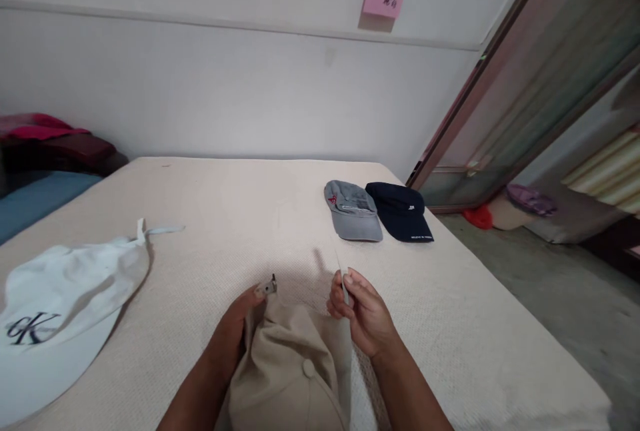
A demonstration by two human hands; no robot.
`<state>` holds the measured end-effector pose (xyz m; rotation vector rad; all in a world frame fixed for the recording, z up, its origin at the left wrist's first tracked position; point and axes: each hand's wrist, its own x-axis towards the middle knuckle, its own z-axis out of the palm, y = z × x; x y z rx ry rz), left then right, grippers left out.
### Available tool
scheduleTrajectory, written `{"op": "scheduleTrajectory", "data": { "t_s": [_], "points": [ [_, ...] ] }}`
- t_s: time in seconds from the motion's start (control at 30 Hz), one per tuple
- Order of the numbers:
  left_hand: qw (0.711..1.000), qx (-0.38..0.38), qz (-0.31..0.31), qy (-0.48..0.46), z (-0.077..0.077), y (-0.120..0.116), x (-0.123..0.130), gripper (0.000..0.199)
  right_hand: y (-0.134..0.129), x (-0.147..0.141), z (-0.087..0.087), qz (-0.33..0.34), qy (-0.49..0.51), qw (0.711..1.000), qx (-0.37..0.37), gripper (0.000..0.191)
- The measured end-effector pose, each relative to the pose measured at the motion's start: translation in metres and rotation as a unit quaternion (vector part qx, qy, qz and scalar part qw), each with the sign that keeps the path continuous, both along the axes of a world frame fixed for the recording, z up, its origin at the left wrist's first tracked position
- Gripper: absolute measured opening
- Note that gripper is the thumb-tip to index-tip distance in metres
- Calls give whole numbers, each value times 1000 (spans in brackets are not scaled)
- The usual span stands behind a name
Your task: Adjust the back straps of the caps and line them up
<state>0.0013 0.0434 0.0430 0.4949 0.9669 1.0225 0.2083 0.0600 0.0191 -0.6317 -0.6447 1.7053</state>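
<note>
Your left hand (pixel 237 314) pinches the metal buckle (pixel 270 287) between thumb and fingers, closed firmly on it at the back edge of the tan cap (pixel 293 364), while your right hand (pixel 369 316) closes thumb and fingers on a thin pale strip (pixel 345 286), seen nearly edge-on, which looks to be the free end of the cap's strap. The tan cap sits directly before you, crown toward you, between your forearms. Buckle and strip stand apart, so the strap appears undone, its two ends not joined. Around you on the pale cloth (pixel 225 208), a white cap (pixel 75 284) lies to your left, its own strap loose at the back; ahead and to the right, a grey cap (pixel 353 212) and a navy cap (pixel 400 211) rest side by side, out of your hands, their back fastenings hidden from this angle. Beyond them rises the wall (pixel 225 98).
</note>
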Motion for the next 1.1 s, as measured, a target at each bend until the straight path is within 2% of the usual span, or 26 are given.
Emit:
{"op": "scheduleTrajectory", "data": {
  "t_s": [0.23, 0.33, 0.47, 0.57, 0.73, 0.9, 1.0, 1.1],
  "points": [
    [1000, 2, 22, 10, -13, 3, -5, 20, -1, 3, 3, 25, 81, 996, -7, 12],
    [1000, 1, 17, 20, -9, 0, -7, 24, -3, 0, 5, 58, 105, 993, -7, 12],
    [1000, 0, -3, 25, 1, -7, -7, 25, -4, -9, 5, 95, 75, 993, -15, 17],
    [999, 20, -38, -4, 1, -9, -6, 27, -4, -17, 5, 122, 64, 990, -20, 20],
    [994, 43, -87, -47, -2, -6, -10, 26, -7, -28, 5, 155, 58, 986, -29, 14],
    [985, 77, -71, -136, 2, -7, -21, 24, -10, -34, 3, 193, 101, 976, -10, 13],
    [982, 76, -69, -159, 3, -8, -21, 22, -8, -36, 1, 176, 93, 980, -20, 13],
    [988, 75, -62, -120, 2, -6, -19, 21, -5, -38, 1, 132, 83, 987, -39, 13]
  ]
}}
